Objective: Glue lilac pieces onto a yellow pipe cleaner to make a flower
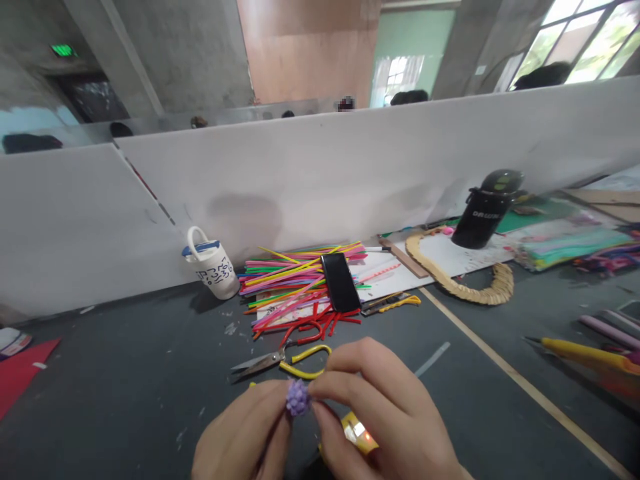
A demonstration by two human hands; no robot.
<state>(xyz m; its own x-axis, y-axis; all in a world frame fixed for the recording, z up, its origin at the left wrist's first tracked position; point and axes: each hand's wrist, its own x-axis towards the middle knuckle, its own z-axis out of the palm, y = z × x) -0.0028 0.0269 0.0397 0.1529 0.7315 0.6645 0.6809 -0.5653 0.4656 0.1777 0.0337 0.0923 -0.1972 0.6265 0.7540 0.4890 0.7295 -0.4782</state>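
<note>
My left hand (245,430) pinches a small purple flower-like cluster (298,398) between thumb and fingers, low in the middle of the view. From the other side, the thumb and forefinger of my right hand (383,413) close on the cluster's right edge. Scissors (270,362) with one red and one yellow handle loop lie on the table just beyond my hands, blades pointing left. Partly hidden under my right hand is a yellow object (361,432) with a white patch and an orange glow; its kind is unclear.
Colourful pipe cleaners (285,277) lie behind the scissors, partly under a black phone (341,283). A yellow cutter (400,304), a white cup (213,267), a curved tan strip (463,290) and a black bottle (483,217) stand or lie around. A white partition (320,173) crosses behind.
</note>
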